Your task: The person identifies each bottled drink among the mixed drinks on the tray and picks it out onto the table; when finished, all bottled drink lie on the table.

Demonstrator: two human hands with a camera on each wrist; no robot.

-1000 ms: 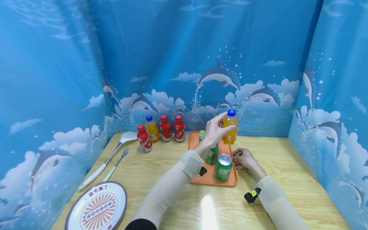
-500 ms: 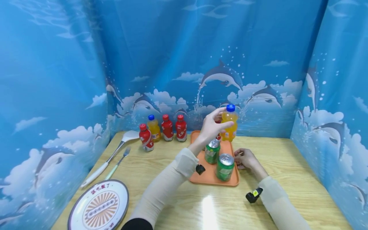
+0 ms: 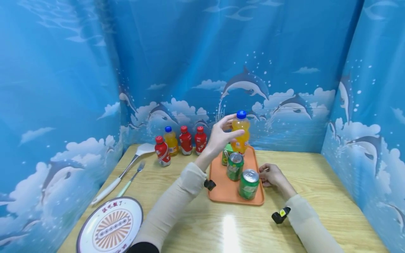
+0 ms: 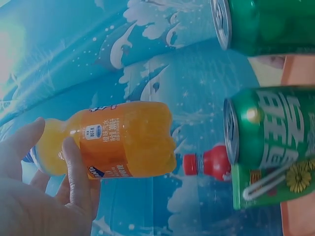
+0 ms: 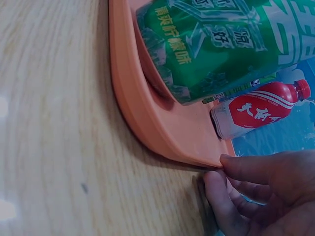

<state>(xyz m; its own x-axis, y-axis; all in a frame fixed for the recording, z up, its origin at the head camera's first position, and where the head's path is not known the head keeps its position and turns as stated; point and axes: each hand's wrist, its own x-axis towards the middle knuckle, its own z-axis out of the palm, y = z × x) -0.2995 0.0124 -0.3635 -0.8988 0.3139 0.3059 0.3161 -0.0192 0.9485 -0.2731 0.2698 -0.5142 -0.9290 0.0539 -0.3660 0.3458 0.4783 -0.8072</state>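
At tray [image 3: 224,191], left hand [image 3: 220,137] gripping soda bottle [image 3: 242,143] — upright, right hand [image 3: 272,175] pinching rim [image 5: 122,56]

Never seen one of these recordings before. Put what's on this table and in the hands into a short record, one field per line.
Left hand: grips an orange drink bottle, raised off the table, blue cap on
Right hand: touches the right edge of the tray
On the tray: front green can, rear green can, green carton, red bottle
Left of the tray: three red bottles, another orange bottle
Further left: spatula, fork, plate
Backdrop: blue dolphin curtain
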